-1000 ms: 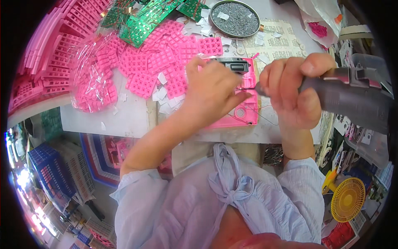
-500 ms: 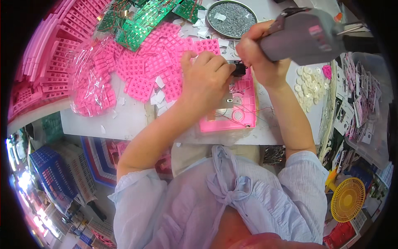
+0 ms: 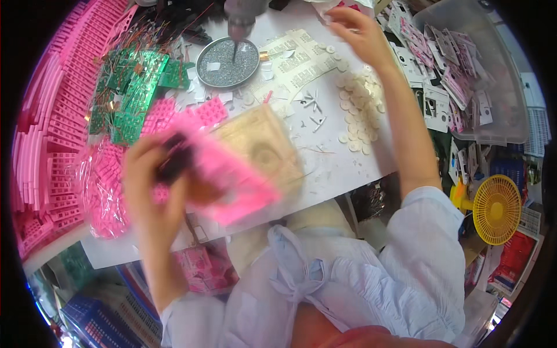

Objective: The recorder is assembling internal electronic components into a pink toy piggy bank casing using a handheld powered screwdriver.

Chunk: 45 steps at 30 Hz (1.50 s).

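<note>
My left hand [image 3: 152,180] grips a pink plastic casing [image 3: 241,182], tilted and smeared by motion, with a black part [image 3: 176,158] near the fingers. Below and right of the casing lies a tan block-like fixture [image 3: 272,142] on the table. At the far right of the table my right hand [image 3: 362,37] is raised with its fingers stretched out and apart, near a white bag or wrapper [image 3: 339,4]. A grey electric screwdriver [image 3: 243,11] hangs bit-down over a round dish of small screws [image 3: 249,68], held by neither hand.
Pink keypad pieces [image 3: 104,188], partly in clear plastic, and green circuit boards [image 3: 136,87] pile up on the left. Cream discs [image 3: 361,107], white pins [image 3: 313,101] and a printed sheet [image 3: 299,55] lie at the right. A clear bin [image 3: 510,124] of white-and-pink parts stands beyond.
My right hand has let go of the screwdriver and moved up and right. The casing, in my left hand, has been lifted from the table and carried left, uncovering the tan fixture.
</note>
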Tool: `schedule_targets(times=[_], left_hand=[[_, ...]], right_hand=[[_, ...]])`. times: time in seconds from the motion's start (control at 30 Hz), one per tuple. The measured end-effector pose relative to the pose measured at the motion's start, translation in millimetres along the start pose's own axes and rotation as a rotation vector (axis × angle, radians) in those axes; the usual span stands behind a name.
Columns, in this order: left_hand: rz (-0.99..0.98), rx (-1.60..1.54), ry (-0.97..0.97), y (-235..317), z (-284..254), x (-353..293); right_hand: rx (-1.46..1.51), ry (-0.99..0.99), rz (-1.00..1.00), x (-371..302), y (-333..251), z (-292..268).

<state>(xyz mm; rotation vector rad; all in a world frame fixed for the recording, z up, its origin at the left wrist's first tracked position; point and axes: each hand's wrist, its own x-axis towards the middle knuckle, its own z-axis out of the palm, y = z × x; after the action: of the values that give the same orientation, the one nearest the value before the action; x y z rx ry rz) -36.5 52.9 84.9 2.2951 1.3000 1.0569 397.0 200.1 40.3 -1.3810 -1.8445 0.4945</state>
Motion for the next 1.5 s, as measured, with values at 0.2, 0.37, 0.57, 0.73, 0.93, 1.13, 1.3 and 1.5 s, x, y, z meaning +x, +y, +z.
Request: schedule_targets(times=[0.2,0.37,0.57,0.73,0.93,1.13,1.3,1.5], left_hand=[[-0.565,0.07,-0.257,-1.8,-168.5,-145.9],[-1.086,0.567,-0.702,-21.7,-214.8,-285.0],[-0.906,0.348,-0.481,31.6,-92.8,-197.7],[-0.081,-0.02,-0.302,26.0,42.8,-114.7],[0.16,0.171,-0.376,10.1,108.5,-80.1],[0.159,0.119,-0.582,8.2,93.2,-70.5],[-0.264,-0.458,-0.499,-66.1,-9.9,-7.6],[0.07,0.64,0.498,-136.8,-136.2,79.6]], right_hand=[[-0.715,-0.215,-0.296,-43.6,142.4,-88.3],[-0.658,-0.273,0.117,-45.1,140.6,-97.1],[-0.03,-0.255,0.116,-65.6,-20.5,-2.6],[-0.138,-0.44,-0.234,-114.1,-129.1,106.3],[-0.448,-0.538,-0.152,-114.2,-136.5,135.3],[-0.369,-0.618,-0.108,-106.0,-134.3,133.2],[-0.019,-0.607,0.029,-103.0,-140.1,115.1],[0.041,-0.438,0.018,-130.0,-95.7,73.9]])
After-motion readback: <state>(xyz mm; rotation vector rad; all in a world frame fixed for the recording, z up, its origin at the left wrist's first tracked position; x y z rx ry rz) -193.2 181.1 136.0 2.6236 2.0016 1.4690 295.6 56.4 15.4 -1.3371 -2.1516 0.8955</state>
